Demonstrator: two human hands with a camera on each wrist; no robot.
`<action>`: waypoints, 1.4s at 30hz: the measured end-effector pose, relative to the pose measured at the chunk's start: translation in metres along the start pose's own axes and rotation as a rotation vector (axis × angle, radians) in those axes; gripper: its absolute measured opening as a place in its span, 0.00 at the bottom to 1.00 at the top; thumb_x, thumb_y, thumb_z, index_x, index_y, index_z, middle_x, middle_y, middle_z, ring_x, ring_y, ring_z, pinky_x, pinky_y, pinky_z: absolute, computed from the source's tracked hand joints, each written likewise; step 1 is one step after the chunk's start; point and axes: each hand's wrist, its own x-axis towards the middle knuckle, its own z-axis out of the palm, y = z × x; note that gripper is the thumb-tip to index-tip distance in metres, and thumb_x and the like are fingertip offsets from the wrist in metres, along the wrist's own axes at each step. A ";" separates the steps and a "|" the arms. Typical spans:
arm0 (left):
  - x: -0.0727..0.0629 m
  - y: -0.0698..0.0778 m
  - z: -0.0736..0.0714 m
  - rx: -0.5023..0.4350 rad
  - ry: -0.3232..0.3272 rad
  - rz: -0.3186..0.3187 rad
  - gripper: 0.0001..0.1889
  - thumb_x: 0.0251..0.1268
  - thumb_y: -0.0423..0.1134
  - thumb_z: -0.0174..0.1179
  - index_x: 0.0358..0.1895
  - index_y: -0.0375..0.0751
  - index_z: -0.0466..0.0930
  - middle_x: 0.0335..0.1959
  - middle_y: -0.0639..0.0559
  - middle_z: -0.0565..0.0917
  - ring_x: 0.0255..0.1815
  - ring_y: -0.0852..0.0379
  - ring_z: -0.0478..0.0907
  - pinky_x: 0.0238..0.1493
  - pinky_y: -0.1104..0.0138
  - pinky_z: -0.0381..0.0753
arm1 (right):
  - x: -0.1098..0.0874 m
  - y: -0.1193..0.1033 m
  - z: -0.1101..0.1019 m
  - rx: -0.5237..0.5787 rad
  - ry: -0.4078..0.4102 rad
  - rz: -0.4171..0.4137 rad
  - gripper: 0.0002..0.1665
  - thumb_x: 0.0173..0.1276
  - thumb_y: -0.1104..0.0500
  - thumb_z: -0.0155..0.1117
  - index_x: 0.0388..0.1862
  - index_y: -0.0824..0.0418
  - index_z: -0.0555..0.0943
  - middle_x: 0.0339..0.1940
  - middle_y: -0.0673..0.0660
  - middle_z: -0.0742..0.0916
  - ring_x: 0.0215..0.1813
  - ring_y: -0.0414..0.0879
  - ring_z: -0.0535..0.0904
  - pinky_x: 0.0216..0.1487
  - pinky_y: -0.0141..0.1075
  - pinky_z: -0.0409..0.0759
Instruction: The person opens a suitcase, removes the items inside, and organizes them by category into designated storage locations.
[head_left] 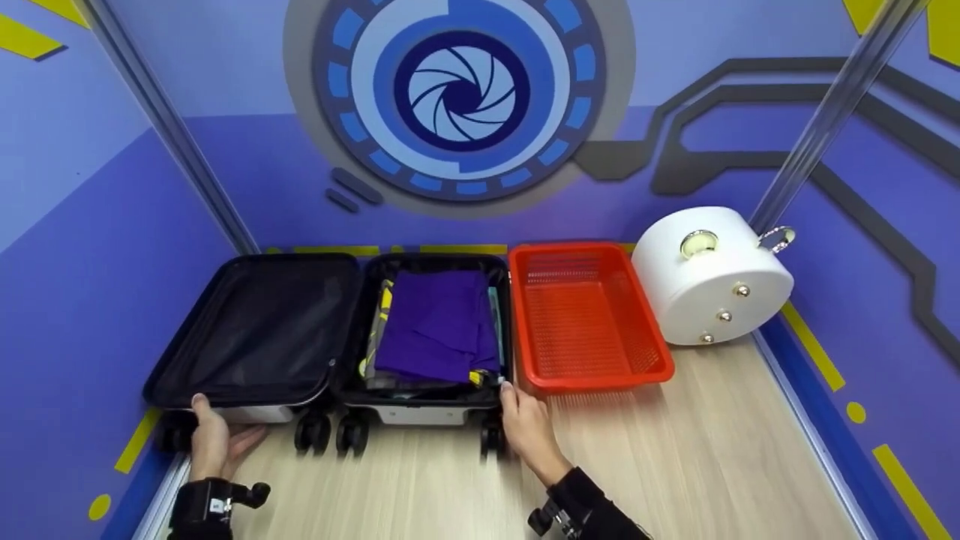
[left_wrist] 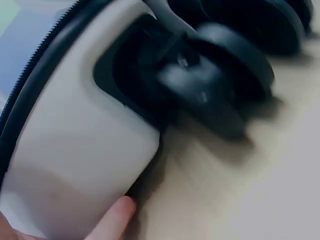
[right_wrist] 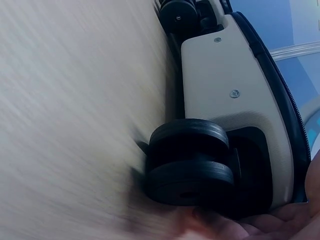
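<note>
A suitcase lies spread flat, its dark-lined lid half (head_left: 262, 330) on the left and its packed half (head_left: 435, 415) beside it. Folded purple cloth (head_left: 435, 322) tops the clothes in the packed half. My left hand (head_left: 214, 442) grips the front edge of the lid half, thumb over the rim and fingers beneath the white shell (left_wrist: 75, 145). At the front right corner of the packed half, my right hand (head_left: 529, 427) holds the rim with the thumb on top. In the right wrist view its fingers (right_wrist: 270, 225) curl beside a black double wheel (right_wrist: 190, 160).
A red plastic basket (head_left: 529, 322) stands just right of the suitcase. Behind its right side sits a white round bag or case (head_left: 712, 277) with gold studs. Purple wall panels (head_left: 247, 172) enclose the left, back and right of the wood-look surface (head_left: 675, 450).
</note>
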 end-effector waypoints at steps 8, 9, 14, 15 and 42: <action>-0.019 0.002 -0.002 0.802 0.535 0.382 0.40 0.85 0.64 0.40 0.32 0.36 0.91 0.39 0.25 0.90 0.42 0.20 0.86 0.37 0.40 0.76 | -0.001 -0.001 -0.005 0.004 -0.033 0.002 0.29 0.92 0.40 0.48 0.52 0.56 0.91 0.42 0.60 0.92 0.53 0.58 0.92 0.56 0.60 0.86; -0.025 0.004 0.004 0.812 0.574 0.456 0.35 0.84 0.61 0.44 0.31 0.36 0.88 0.41 0.22 0.88 0.42 0.17 0.83 0.37 0.36 0.75 | -0.001 -0.001 -0.007 0.003 -0.042 0.005 0.31 0.91 0.39 0.48 0.56 0.57 0.91 0.46 0.61 0.93 0.55 0.59 0.91 0.59 0.61 0.86; -0.050 0.012 0.063 0.843 0.561 0.819 0.24 0.82 0.53 0.57 0.29 0.38 0.82 0.29 0.30 0.86 0.33 0.22 0.83 0.33 0.37 0.73 | -0.003 -0.003 -0.021 0.011 -0.145 0.047 0.41 0.88 0.32 0.51 0.74 0.65 0.82 0.58 0.64 0.93 0.58 0.56 0.90 0.67 0.60 0.84; -0.055 0.012 0.078 0.849 0.517 0.904 0.22 0.82 0.50 0.60 0.30 0.39 0.83 0.28 0.33 0.86 0.33 0.24 0.83 0.34 0.38 0.74 | -0.004 -0.003 -0.025 0.012 -0.164 0.042 0.43 0.88 0.32 0.52 0.76 0.67 0.80 0.59 0.64 0.93 0.57 0.54 0.90 0.67 0.59 0.85; -0.091 -0.066 0.254 1.111 -0.234 1.578 0.07 0.74 0.51 0.72 0.41 0.55 0.92 0.34 0.59 0.87 0.35 0.54 0.82 0.40 0.59 0.77 | 0.022 0.048 -0.093 -0.423 0.003 -0.488 0.12 0.81 0.53 0.70 0.56 0.55 0.91 0.49 0.52 0.93 0.52 0.53 0.83 0.56 0.47 0.70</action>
